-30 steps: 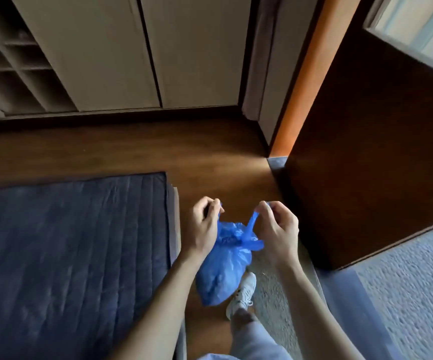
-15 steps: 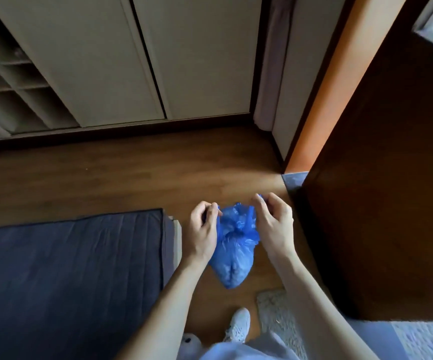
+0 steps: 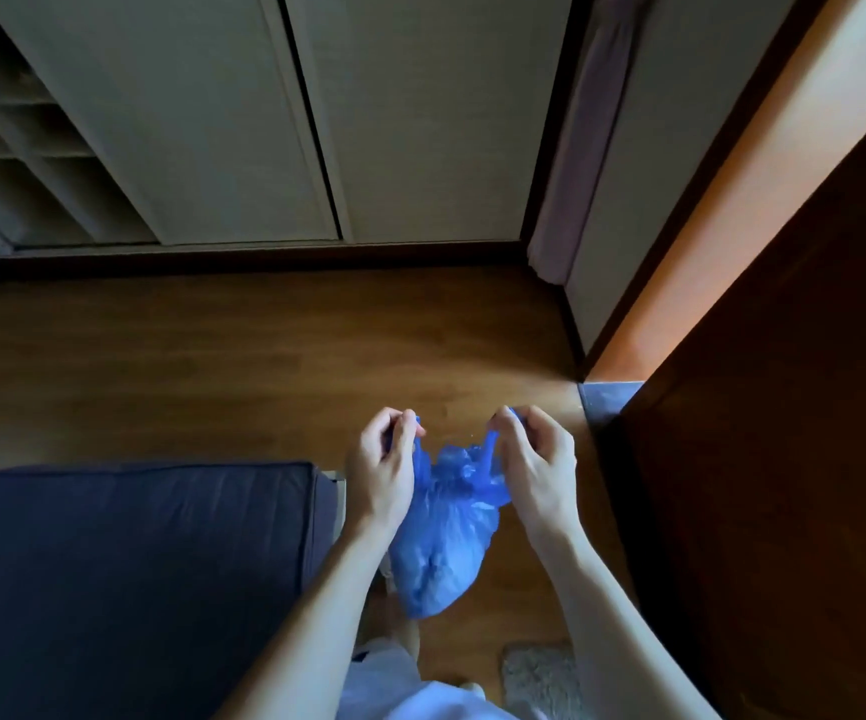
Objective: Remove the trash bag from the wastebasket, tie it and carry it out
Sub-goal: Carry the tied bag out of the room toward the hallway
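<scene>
The left hand (image 3: 381, 472) pinches 1 twisted ear of the blue trash bag (image 3: 443, 543), fingers pressed together on it. The bag hangs between both hands, its long axis pointing down over the wooden floor (image 3: 212, 366). The right hand (image 3: 537, 470) pinches the other ear, equally near.

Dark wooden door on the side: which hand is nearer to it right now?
Right. The right hand pinches the blue trash bag on the side next to the dark wooden door; the left hand grips the bag's far side, by the dark mat.
</scene>
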`<state>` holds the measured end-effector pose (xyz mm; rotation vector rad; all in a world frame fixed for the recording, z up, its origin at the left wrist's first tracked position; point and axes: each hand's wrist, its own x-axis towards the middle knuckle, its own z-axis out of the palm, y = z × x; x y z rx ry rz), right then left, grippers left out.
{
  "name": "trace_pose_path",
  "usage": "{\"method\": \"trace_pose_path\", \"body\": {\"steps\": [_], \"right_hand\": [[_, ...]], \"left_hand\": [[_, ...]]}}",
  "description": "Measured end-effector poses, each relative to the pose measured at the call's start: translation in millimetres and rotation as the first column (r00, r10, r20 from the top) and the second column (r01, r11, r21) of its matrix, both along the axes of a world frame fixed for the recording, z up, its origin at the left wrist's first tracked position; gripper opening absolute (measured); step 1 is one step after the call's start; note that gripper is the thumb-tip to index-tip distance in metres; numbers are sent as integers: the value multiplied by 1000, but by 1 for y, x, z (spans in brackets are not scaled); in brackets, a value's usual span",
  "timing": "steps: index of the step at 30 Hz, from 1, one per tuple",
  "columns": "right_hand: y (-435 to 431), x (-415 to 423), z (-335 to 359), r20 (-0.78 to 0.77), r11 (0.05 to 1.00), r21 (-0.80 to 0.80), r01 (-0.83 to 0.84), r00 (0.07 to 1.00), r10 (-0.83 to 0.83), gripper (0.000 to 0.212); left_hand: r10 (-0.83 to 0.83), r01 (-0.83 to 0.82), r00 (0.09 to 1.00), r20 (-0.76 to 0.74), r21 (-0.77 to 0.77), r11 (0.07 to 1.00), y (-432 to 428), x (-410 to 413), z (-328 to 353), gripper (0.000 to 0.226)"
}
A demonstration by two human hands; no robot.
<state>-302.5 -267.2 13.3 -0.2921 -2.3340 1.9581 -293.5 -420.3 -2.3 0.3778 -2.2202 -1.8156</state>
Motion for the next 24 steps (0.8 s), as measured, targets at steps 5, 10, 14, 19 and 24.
{"method": "trace_pose_path", "body": {"steps": [5, 10, 14, 19, 24], "right_hand": [[-30, -83, -1, 6, 999, -18, -47, 999, 47, 38], [-77, -185, 7, -5, 996, 5, -92, 996, 92, 31], [-122, -264, 21, -46, 995, 10, -99, 994, 100, 34], [-170, -331, 23, -71, 983, -34, -178, 982, 176, 33], [-204, -396, 13, -35, 977, -4, -215, 976, 214, 29]], "left_hand": [[41, -41, 999, 22, 19, 999, -27, -81, -10, 30], [56, -56, 998, -5, -14, 998, -71, -180, -5, 32], [79, -79, 997, -4, -29, 996, -110, -256, 4, 31], [140, -140, 990, -14, -21, 990, -149, -321, 9, 31], [234, -234, 972, -2, -4, 972, -180, -373, -1, 28]]}}
